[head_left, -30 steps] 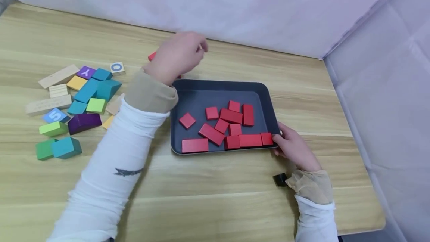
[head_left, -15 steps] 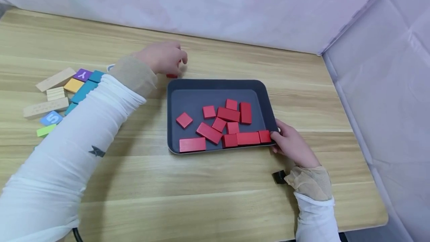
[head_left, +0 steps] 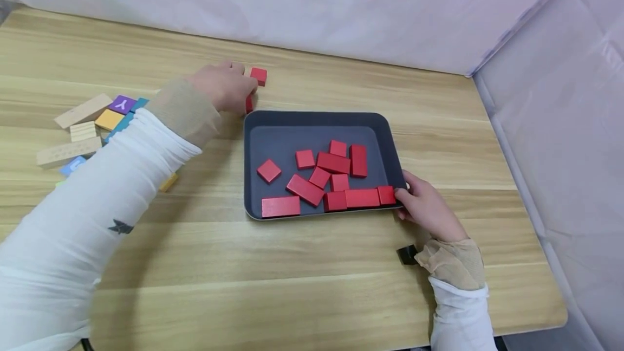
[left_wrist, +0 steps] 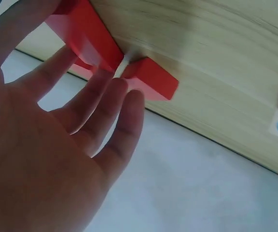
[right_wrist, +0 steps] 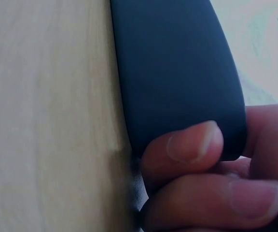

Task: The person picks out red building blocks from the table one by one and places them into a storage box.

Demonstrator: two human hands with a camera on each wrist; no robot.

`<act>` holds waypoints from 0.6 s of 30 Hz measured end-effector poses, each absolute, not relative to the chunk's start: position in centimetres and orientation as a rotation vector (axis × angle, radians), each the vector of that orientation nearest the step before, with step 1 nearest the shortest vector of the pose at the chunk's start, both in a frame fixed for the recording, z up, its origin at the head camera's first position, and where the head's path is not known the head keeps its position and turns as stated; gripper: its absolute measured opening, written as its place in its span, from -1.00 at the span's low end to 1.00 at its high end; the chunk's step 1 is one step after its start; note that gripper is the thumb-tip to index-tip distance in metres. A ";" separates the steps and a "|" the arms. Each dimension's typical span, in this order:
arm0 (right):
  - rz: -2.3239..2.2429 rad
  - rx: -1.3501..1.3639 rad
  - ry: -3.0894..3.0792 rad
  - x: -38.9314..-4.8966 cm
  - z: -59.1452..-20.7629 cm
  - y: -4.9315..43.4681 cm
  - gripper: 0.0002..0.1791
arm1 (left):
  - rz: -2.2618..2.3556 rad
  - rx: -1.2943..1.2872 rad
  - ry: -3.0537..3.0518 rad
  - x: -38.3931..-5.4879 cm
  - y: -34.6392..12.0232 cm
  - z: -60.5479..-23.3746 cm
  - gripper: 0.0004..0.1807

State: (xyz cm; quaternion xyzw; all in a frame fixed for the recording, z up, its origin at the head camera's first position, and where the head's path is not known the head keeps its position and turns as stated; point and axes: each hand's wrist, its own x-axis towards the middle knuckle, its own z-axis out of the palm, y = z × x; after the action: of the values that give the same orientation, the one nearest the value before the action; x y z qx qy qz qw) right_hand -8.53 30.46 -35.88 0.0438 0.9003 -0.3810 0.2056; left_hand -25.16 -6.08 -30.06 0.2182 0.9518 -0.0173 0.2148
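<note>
My left hand [head_left: 221, 86] is at the tray's far left corner, with a red block [head_left: 249, 104] at its fingertips. In the left wrist view, that red block [left_wrist: 93, 36] lies between the thumb and the fingers. Another red block [head_left: 259, 76] sits just beyond the hand on the table. My right hand [head_left: 429, 207] grips the near right corner of a dark baking tray [head_left: 317, 119]; curled fingers [right_wrist: 185, 145] press its outer wall in the right wrist view. Inside the tray lie several red blocks [head_left: 333, 162], mostly toward its near and right parts.
Left of the tray is a loose group of wooden blocks, including a plain one [head_left: 69, 151], a purple lettered one [head_left: 122, 104] and a yellow one [head_left: 109, 119]. My left sleeve covers some. A small black object [head_left: 407, 254] lies by the right wrist. White sheeting [head_left: 302, 10] borders the table.
My left hand has moved left and slightly down to the red blocks behind the tray, uncovering one of them. The right hand keeps its hold on the tray corner.
</note>
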 end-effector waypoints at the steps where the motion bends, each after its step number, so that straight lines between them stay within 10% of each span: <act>1: -1.055 0.120 2.512 -8.5 -35.9 30.5 -0.73 | -0.041 0.583 2.630 -25.1 -6.1 -30.0 -0.53; 18: -1.036 0.124 2.519 -8.8 -36.2 30.1 -0.76 | -0.118 0.619 2.883 -23.8 -4.8 -28.4 -0.57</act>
State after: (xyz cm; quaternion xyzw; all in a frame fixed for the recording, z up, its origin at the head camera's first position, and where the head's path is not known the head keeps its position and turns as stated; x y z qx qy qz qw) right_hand -8.75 30.06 -36.17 0.0445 0.9041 -0.3718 0.2059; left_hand -23.83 -4.78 -28.40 0.2089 0.9725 -0.0399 0.0950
